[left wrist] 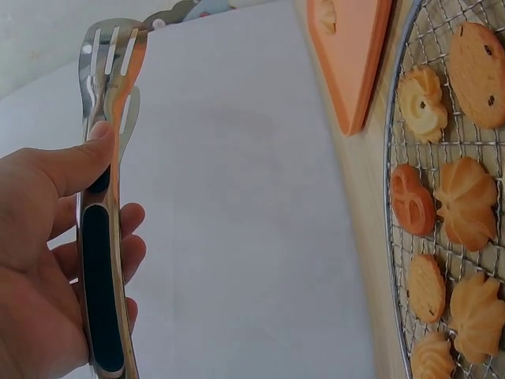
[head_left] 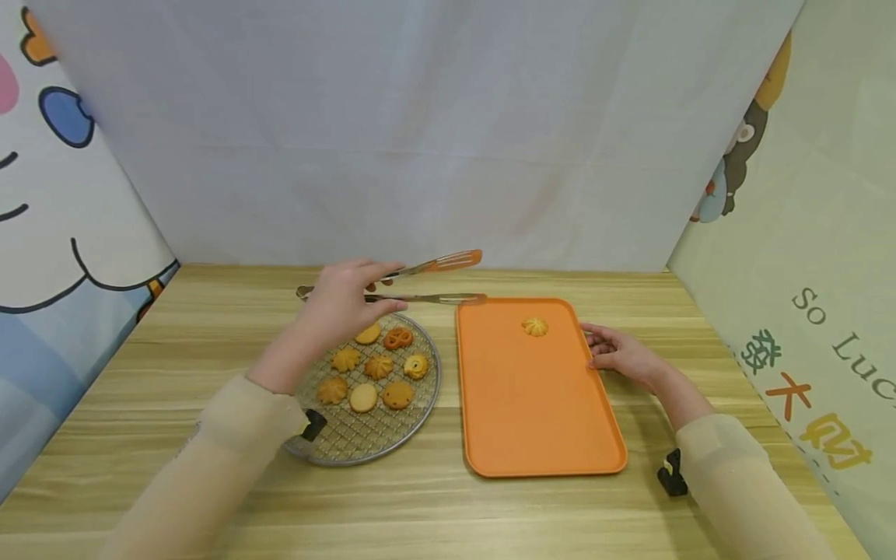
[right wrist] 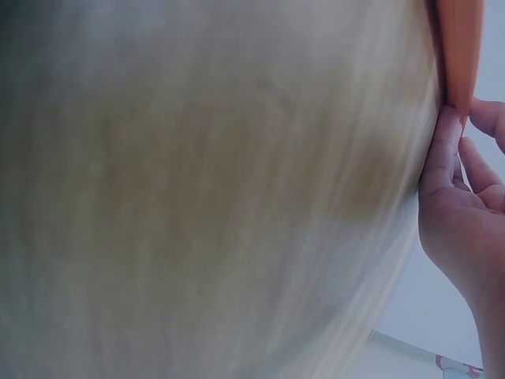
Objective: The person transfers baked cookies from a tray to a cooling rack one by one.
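Observation:
My left hand (head_left: 343, 299) holds metal serving tongs (left wrist: 102, 288) with dark handle grips above the far side of the round wire rack (head_left: 336, 443). The arms of the tongs are spread and nothing lies between their slotted tips, which reach toward the tray's far left corner. Several cookies (head_left: 379, 367) and a pretzel (head_left: 397, 337) sit on the rack. On the orange tray (head_left: 539, 412) rests one ridged, flower-shaped cookie (head_left: 535, 326) near the far edge. At the tray's right side, my right hand (head_left: 625, 356) holds the rim between thumb and fingers.
Rack and tray stand side by side on a wood-grain table (head_left: 546, 517). A white cloth backdrop (head_left: 420, 140) rises behind the table. Printed panels border it on the left (head_left: 63, 233) and right (head_left: 805, 257).

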`<state>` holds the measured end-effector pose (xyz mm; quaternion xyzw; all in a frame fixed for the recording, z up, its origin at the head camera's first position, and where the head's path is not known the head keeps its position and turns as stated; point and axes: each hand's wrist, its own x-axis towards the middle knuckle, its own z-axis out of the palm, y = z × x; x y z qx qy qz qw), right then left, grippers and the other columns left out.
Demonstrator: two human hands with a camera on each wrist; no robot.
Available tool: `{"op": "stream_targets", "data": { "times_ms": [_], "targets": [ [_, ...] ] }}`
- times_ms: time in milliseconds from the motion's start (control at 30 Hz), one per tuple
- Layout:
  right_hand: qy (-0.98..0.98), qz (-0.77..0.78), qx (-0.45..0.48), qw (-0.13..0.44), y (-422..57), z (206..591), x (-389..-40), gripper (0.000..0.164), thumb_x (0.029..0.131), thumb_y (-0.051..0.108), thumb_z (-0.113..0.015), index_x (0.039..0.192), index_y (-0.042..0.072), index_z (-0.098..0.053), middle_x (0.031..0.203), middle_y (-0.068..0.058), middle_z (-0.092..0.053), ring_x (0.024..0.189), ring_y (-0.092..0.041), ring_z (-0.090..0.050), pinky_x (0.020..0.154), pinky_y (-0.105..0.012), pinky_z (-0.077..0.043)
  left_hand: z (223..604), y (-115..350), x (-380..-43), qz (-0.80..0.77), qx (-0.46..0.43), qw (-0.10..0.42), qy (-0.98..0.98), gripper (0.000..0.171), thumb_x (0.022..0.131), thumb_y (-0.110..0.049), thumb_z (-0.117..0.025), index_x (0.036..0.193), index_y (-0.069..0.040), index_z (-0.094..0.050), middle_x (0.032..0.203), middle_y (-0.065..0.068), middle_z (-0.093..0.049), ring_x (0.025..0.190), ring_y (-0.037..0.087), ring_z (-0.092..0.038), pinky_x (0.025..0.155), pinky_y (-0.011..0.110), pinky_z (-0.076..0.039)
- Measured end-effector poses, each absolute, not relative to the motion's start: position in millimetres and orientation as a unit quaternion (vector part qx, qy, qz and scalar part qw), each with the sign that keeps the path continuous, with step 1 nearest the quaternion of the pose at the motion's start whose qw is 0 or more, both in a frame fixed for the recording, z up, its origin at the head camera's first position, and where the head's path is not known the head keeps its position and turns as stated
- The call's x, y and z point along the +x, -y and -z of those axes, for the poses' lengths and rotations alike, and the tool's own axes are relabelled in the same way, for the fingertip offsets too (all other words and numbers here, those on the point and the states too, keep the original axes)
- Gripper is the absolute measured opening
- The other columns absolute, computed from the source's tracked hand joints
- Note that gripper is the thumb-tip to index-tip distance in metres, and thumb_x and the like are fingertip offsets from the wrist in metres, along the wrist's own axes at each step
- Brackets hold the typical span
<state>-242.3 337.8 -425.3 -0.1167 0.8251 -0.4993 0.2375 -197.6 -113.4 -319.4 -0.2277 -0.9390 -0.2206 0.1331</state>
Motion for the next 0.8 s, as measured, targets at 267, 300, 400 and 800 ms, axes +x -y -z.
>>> {"op": "stream_targets", "data": {
  "times_ms": [267,300,400,800],
  "targets": [
    [-0.826,0.499,-0.112,0.239,-337.5,424.5,-242.1,0.077,0.089,0.003,-0.061,0.151,0.001,-0.015,0.130,-0.023,-0.035,0.099,-0.015,-0.043,0.079,-0.021,-0.046,326.5,84.9,-213.9,0.217,-0.227,0.140,0.939,0.056,0.085,-0.038,-0.070,0.134,-0.017,-0.055,0.110,0.007,-0.066,0.087,0.021,-0.059,0.078,0.039,-0.046],
    [-0.826,0.498,-0.111,0.239,-337.5,424.5,-242.2,0.077,0.089,0.003,-0.061,0.151,0.001,-0.015,0.130,-0.023,-0.035,0.099,-0.015,-0.043,0.079,-0.020,-0.046,327.9,81.1,-216.1,0.218,-0.224,0.137,0.940,0.056,0.085,-0.038,-0.070,0.135,-0.018,-0.055,0.110,0.006,-0.066,0.087,0.021,-0.058,0.080,0.040,-0.045],
    [-0.828,0.496,-0.110,0.238,-337.7,424.9,-242.3,0.077,0.088,0.003,-0.061,0.151,0.001,-0.015,0.129,-0.022,-0.035,0.098,-0.015,-0.043,0.079,-0.020,-0.046,333.1,69.4,-222.9,0.215,-0.216,0.131,0.944,0.056,0.085,-0.040,-0.069,0.135,-0.019,-0.054,0.110,0.005,-0.066,0.087,0.021,-0.057,0.084,0.044,-0.041],
    [-0.833,0.490,-0.111,0.232,-337.7,426.1,-243.3,0.078,0.087,0.004,-0.062,0.151,0.002,-0.016,0.130,-0.023,-0.037,0.100,-0.016,-0.044,0.079,-0.019,-0.045,361.7,34.8,-247.5,0.254,-0.197,0.080,0.944,0.056,0.086,-0.042,-0.068,0.136,-0.022,-0.053,0.114,0.005,-0.064,0.088,0.019,-0.060,0.086,0.042,-0.045]
  ]
}}
